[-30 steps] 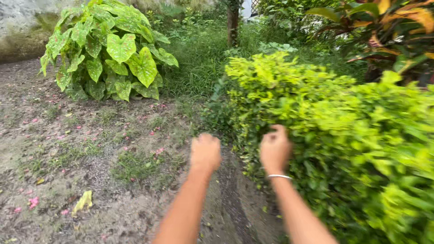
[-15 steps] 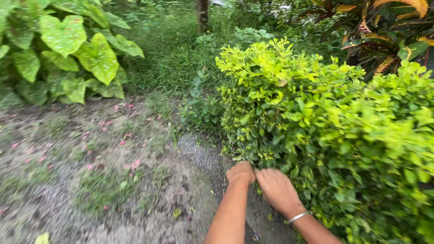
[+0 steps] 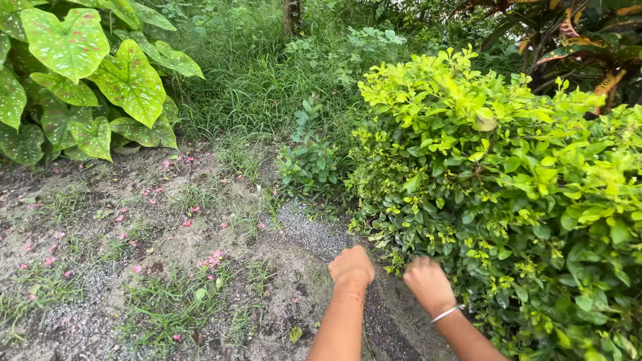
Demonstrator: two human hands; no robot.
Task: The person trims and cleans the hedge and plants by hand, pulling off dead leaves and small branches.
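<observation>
Setting: a garden plot, open ground of grey-brown soil and grit with thin tufts of grass, bordered at its far edge by tall grass and at its right edge by planting.

Item 1. We record a yellow-green hedge shrub, small-leaved and dense, filling the right side of the ground from the far edge to the near edge. Its lower leaves are darker than the bright top growth.

Item 2. We record a large-leaved plant at the far left corner of the ground, with broad heart-shaped green leaves speckled pink and white.

Item 3. A red-and-yellow-leaved plant stands behind the shrub at the far right corner, partly cut off by the frame.

Item 4. A low dark-green weed clump grows just beside the shrub's left flank, between it and the tall grass.

Item 5. Our left hand, closed in a fist with the back toward the camera, sits low over the soil near the shrub's base. We cannot tell what it grips, if anything.

Item 6. Our right hand, fingers curled shut, is at the shrub's lowest leaves and touching or nearly touching them; a thin silver bangle circles the wrist. Whether stems are pinched inside is hidden.

Item 7. Fallen pink petals lie scattered over the middle and left of the ground.
</observation>
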